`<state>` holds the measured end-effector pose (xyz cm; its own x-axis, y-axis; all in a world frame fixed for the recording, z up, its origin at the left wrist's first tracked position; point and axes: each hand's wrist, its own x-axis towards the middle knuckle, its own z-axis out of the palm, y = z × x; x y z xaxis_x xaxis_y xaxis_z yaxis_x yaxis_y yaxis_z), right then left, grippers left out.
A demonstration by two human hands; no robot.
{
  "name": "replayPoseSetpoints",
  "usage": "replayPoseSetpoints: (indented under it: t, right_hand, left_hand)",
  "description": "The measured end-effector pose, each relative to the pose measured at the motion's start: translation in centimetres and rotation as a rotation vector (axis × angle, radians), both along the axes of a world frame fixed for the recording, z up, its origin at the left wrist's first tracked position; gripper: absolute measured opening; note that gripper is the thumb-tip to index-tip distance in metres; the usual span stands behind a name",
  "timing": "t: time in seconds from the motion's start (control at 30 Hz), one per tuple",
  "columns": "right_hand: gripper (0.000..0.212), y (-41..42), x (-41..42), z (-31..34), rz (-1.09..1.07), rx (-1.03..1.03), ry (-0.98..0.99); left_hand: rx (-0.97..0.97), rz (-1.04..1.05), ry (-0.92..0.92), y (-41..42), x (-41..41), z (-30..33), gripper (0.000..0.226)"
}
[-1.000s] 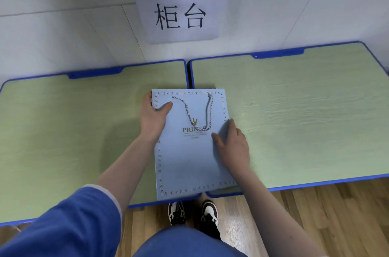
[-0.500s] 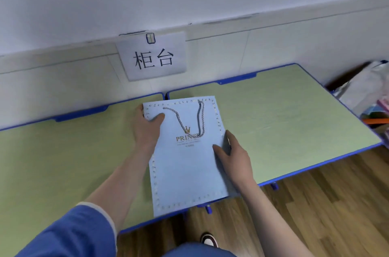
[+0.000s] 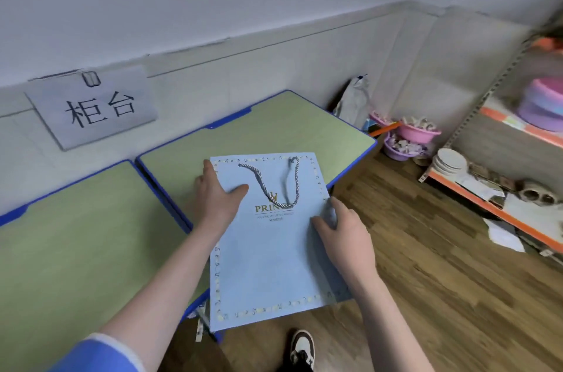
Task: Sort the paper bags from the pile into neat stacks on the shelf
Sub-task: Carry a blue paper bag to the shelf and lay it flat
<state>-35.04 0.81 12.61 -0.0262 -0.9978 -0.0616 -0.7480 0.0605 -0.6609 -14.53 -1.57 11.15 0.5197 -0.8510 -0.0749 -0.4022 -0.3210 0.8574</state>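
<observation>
Holding one flat blue paper bag (image 3: 274, 255): left hand (image 3: 217, 198) and right hand (image 3: 344, 234) pinch its edges; bag now lifted past the green desk (image 3: 274, 124) edge; pink basins (image 3: 417, 132) of odds newly visible.

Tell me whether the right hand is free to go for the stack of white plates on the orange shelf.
Probably not yet. The right hand grips the blue paper bag at its right edge, and the left hand holds its other side. The white plates sit unobstructed, far to the right.
</observation>
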Motion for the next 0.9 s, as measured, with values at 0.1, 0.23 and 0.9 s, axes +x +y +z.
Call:
replayPoseSetpoints:
  t: [0.1, 0.23, 0.9]
  right_hand:
    - [0.031, 1.8, -2.5, 1.3, -0.103, -0.007, 0.037]
    - [0.032, 3.5, -5.7, 2.4, -0.226, -0.03, 0.052]
    - [0.015, 5.5, -34.2, 2.7, -0.749, -0.115, 0.031]
  left_hand:
    - [-0.019, -0.109, -0.004, -0.6, -2.9, 1.5, 0.085]
    - [-0.056, -0.24, -0.047, -1.6, -7.0, 3.2, 0.085]
    - [-0.209, -0.753, -0.21, -7.5, -41.5, 5.3, 0.069]
